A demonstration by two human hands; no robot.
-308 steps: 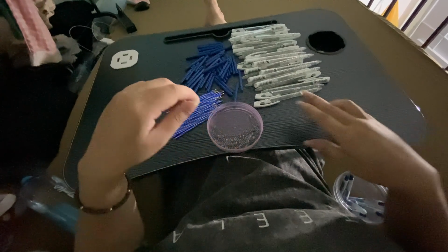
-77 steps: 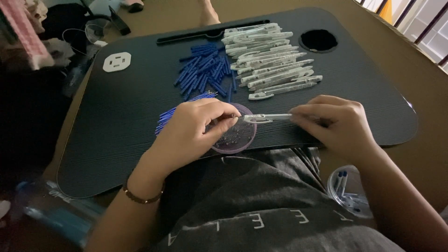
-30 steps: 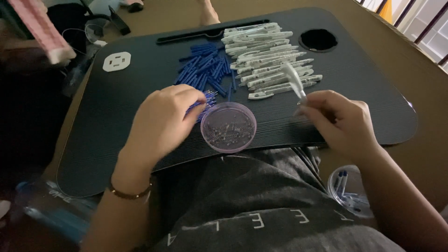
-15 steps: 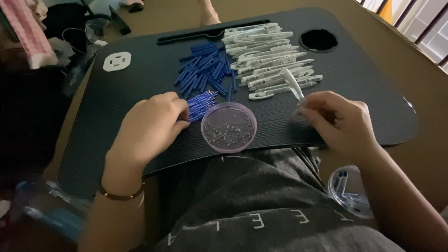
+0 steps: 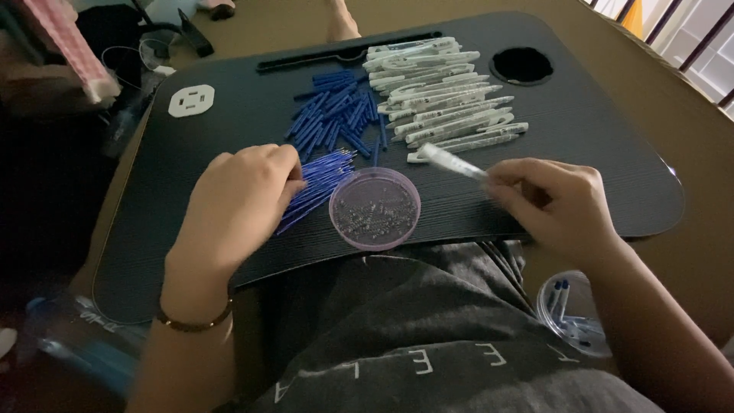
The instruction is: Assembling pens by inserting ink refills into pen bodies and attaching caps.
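Head view: my left hand (image 5: pixel 237 203) curls over the blue refills (image 5: pixel 317 187) just right of it; my right hand (image 5: pixel 554 203) pinches a white pen barrel (image 5: pixel 451 160) — its long axis points up-left.

A black lap desk (image 5: pixel 191 252) carries the work area. A white oval socket-like fitting (image 5: pixel 190 100) sits near its far left corner, a long narrow slot (image 5: pixel 306 60) runs along its far edge, and a round cup recess (image 5: pixel 521 66) occupies its far right corner. Beyond the far left corner lie dark cables and a black clip-shaped object (image 5: pixel 195 30). A pink-striped object (image 5: pixel 65 46) is at the upper left edge. A clear plastic bottle with a blue tint (image 5: pixel 69 348) lies at the lower left beside the desk. A round clear container holding blue pieces (image 5: pixel 573 317) rests at the lower right. Grey fabric with pale lettering (image 5: pixel 428 336) fills the lower centre.
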